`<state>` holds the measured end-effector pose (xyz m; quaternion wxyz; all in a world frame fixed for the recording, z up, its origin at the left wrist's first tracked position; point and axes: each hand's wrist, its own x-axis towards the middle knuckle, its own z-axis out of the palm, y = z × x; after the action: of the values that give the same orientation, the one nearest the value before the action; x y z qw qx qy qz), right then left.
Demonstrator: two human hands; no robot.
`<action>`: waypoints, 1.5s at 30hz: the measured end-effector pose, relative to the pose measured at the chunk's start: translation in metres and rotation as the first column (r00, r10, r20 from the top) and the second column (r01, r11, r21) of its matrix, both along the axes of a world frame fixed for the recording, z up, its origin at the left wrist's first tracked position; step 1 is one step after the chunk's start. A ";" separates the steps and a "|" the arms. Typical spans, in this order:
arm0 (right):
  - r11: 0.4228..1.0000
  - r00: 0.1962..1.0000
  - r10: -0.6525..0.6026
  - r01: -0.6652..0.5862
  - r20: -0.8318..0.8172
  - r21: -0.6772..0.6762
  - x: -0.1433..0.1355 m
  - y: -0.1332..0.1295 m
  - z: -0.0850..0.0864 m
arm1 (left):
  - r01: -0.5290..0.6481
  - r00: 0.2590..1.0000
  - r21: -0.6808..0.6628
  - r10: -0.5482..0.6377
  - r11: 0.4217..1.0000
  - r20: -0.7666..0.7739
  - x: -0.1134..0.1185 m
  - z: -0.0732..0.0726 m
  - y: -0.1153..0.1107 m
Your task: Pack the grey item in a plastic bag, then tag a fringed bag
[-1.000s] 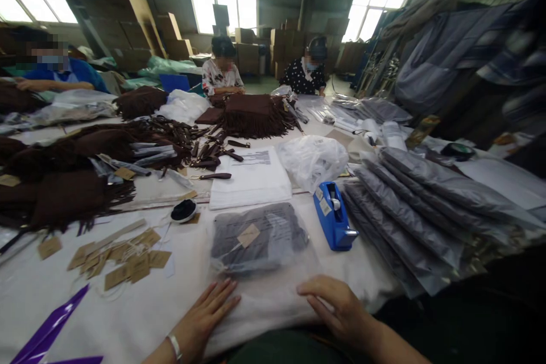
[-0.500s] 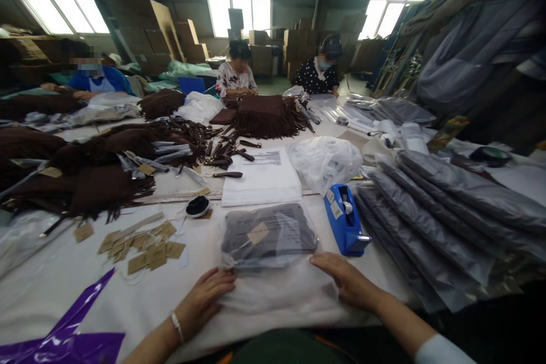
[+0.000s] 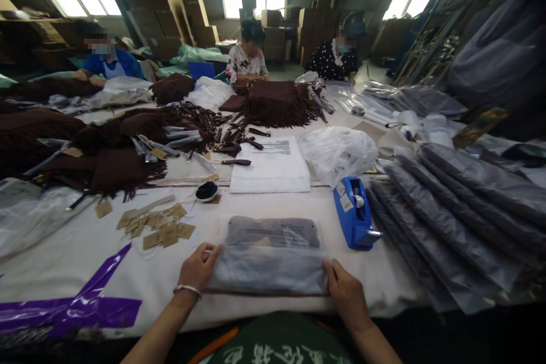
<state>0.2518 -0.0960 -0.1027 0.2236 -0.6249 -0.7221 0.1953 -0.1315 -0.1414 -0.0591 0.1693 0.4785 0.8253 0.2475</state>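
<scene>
Two bare hands held the clear plastic bag with a folded grey garment inside [image 3: 273, 256] at the near edge of the white-covered work table [image 3: 85, 256]. The left hand [image 3: 198, 268] gripped the bag's left end, fingers curled over the top and thumb underneath; the right hand [image 3: 345, 293] gripped the right end the same way. The near part of the bag lay folded up over the garment, so the packing looked well along: the garment was inside and the flap turned, but no tape showed on it, so sealing appeared left to do.

Just beyond the right hand stood a blue tape dispenser [image 3: 355, 213]. To the right lay an overlapping row of grey bagged garments [image 3: 452, 205], apparently finished pieces. Left of the bag sat a scatter of brown card tags [image 3: 156, 227], and a strip of purple plastic film [image 3: 81, 307] lay at the table's near left. Further back were a stack of white printed sheets [image 3: 271, 166], a crumpled clear bag [image 3: 336, 153] and piles of dark brown fringed fabric [image 3: 106, 159]. Three other people worked at the far side.
</scene>
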 end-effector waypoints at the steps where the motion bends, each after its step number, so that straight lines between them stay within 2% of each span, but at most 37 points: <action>1: 1.000 0.998 -0.004 0.005 0.063 -0.018 -0.002 0.002 0.003 | 0.006 1.000 0.078 -0.005 0.997 -0.014 0.000 0.008 0.004; 3: 0.999 0.988 0.003 0.003 0.156 -0.033 -0.005 0.005 0.007 | 0.125 0.989 0.295 -0.095 0.947 -0.115 0.007 0.025 0.011; 5: 0.999 0.980 0.010 -0.004 0.196 -0.033 -0.006 0.006 0.009 | 0.372 0.921 0.408 -0.275 0.834 -0.276 0.024 0.037 0.018; 7: 1.000 0.978 0.014 -0.008 0.206 -0.026 -0.007 0.006 0.009 | 0.585 0.805 0.351 -0.472 0.731 -0.359 0.047 0.039 0.025; 9: 0.999 0.980 0.013 -0.006 0.197 -0.034 -0.006 0.005 0.008 | 0.661 0.747 0.277 -0.573 0.698 -0.337 0.066 0.031 0.033; 11: 0.998 0.987 0.008 0.001 0.161 -0.058 -0.004 0.005 0.008 | 0.650 0.756 0.254 -0.580 0.716 -0.303 0.077 0.019 0.039; 14: 0.995 0.995 0.004 0.006 0.098 -0.103 -0.001 0.006 0.010 | 0.616 0.782 0.244 -0.544 0.749 -0.305 0.080 0.005 0.044; 21: 0.985 0.997 -0.078 0.079 0.013 -0.154 0.000 0.019 0.018 | 0.626 0.735 0.161 -0.509 0.763 -0.449 0.079 0.001 0.052; 26: 0.982 0.971 -0.143 0.115 -0.189 -0.151 0.021 0.035 0.030 | 0.655 0.729 0.244 -0.513 0.715 -0.454 0.073 -0.007 0.058; 28: 0.973 0.930 -0.228 0.207 -0.287 -0.103 0.042 0.044 0.040 | 0.661 0.735 0.290 -0.518 0.692 -0.437 0.070 -0.010 0.060; 31: 0.910 0.840 -0.383 0.414 -0.385 -0.002 0.074 0.063 0.056 | 0.664 0.741 0.340 -0.524 0.666 -0.420 0.066 -0.012 0.063; 33: 0.883 0.811 -0.409 0.467 -0.418 0.041 0.087 0.079 0.063 | 0.665 0.742 0.353 -0.524 0.658 -0.419 0.064 -0.013 0.063; 38: 0.944 0.849 -0.285 0.328 -0.445 0.021 0.088 0.109 0.066 | 0.674 0.732 0.352 -0.522 0.650 -0.437 0.063 -0.011 0.063; 41: 0.935 0.834 -0.290 0.351 -0.469 0.046 0.083 0.099 0.063 | 0.665 0.740 0.354 -0.511 0.658 -0.438 0.064 -0.009 0.062; 45: 0.896 0.826 -0.338 0.429 -0.452 0.115 0.084 0.071 0.053 | 0.657 0.746 0.352 -0.507 0.666 -0.433 0.065 -0.008 0.063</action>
<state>0.3359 -0.0253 -0.0497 0.4737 -0.6733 -0.5319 0.1983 -0.0669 -0.0783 -0.0672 -0.0115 0.7771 0.5519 0.3022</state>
